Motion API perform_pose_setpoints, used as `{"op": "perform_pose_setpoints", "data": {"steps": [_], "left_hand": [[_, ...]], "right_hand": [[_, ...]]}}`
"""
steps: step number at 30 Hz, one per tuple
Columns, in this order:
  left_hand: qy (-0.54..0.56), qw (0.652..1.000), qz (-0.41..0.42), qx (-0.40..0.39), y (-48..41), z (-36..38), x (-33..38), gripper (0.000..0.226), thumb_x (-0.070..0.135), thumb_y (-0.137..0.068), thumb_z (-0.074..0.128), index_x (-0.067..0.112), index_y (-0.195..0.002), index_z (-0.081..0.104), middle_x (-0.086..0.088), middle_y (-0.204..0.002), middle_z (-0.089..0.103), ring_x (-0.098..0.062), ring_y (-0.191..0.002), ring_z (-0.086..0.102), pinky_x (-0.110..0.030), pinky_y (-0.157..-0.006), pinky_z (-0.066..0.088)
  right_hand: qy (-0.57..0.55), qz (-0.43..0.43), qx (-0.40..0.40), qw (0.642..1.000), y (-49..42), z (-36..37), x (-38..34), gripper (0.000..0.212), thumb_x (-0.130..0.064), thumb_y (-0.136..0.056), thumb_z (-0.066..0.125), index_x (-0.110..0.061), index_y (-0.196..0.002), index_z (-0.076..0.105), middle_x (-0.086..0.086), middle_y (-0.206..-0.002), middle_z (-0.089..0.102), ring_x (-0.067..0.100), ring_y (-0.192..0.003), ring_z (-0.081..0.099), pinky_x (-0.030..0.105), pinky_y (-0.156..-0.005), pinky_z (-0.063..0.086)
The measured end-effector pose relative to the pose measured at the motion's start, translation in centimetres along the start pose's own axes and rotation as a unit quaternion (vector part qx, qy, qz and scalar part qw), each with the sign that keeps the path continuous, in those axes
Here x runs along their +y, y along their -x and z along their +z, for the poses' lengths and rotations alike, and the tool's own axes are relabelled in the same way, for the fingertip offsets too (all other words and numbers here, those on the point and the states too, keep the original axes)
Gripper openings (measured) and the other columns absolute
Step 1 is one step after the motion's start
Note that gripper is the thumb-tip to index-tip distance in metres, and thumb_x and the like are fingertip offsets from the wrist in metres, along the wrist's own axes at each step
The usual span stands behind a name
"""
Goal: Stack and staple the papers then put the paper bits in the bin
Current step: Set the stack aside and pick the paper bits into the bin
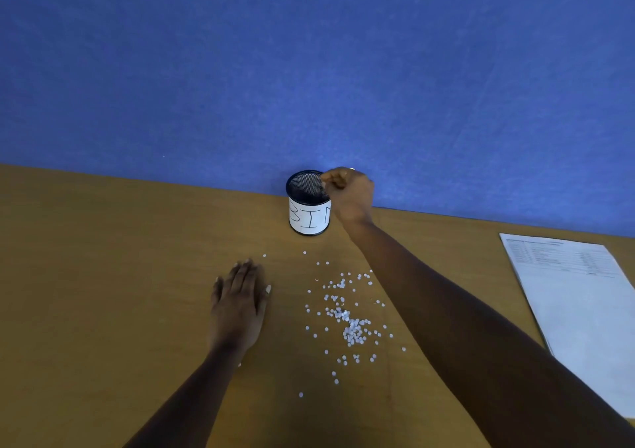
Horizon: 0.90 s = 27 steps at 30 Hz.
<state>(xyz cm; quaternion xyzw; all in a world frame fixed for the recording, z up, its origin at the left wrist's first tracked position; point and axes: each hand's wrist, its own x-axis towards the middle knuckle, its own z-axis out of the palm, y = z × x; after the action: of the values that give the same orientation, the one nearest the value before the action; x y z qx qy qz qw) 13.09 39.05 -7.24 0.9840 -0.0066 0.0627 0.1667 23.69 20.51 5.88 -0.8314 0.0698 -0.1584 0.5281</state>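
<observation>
A small black mesh cup with a white label reading BIN (309,203) stands at the back of the wooden desk (103,276), against the blue wall. My right hand (348,190) hovers at the cup's right rim, fingertips bunched together over the opening; what they hold is too small to see. Many tiny white paper bits (347,320) lie scattered on the desk in front of the bin. My left hand (238,300) rests flat on the desk, fingers straight, left of the bits. The stack of printed papers (580,306) lies at the right edge.
A blue fabric partition (309,69) rises directly behind the desk and bin. My right forearm (464,327) stretches diagonally across the desk between the paper bits and the stack of papers.
</observation>
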Motion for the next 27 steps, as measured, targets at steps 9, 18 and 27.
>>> {"op": "perform_pose_setpoints", "data": {"steps": [9,18,27], "left_hand": [[0.001,1.0,-0.002,-0.006,0.1,-0.2,0.2,0.076,0.053,-0.082,0.011,0.012,-0.135,0.046,-0.004,-0.144,0.044,-0.021,-0.138,0.034,-0.043,-0.113,0.021],[0.0,1.0,0.007,0.004,0.2,-0.4,0.3,0.076,0.053,-0.082,0.011,0.01,-0.134,0.047,-0.007,-0.143,0.045,-0.022,-0.138,0.034,-0.044,-0.113,0.022],[-0.002,1.0,0.008,-0.001,0.2,-0.4,0.3,0.068,0.052,-0.088,0.018,0.011,-0.137,0.043,-0.005,-0.145,0.042,-0.02,-0.14,0.031,-0.043,-0.114,0.019]], "right_hand": [[0.087,0.066,0.023,0.994,6.1,-4.2,7.6,0.021,-0.003,-0.087,0.055,-0.002,-0.102,0.07,0.013,-0.104,0.071,0.021,-0.094,0.066,0.021,-0.08,0.046],[0.308,0.105,-0.116,0.939,10.4,-4.1,11.0,0.046,-0.014,-0.096,0.038,0.009,-0.137,0.034,0.018,-0.155,0.018,0.029,-0.144,0.018,0.037,-0.116,0.016],[0.324,0.044,-0.184,0.927,13.3,-0.6,9.6,0.06,-0.025,-0.099,0.033,0.001,-0.146,0.007,0.016,-0.157,0.0,0.026,-0.146,0.0,0.034,-0.118,0.0]]}}
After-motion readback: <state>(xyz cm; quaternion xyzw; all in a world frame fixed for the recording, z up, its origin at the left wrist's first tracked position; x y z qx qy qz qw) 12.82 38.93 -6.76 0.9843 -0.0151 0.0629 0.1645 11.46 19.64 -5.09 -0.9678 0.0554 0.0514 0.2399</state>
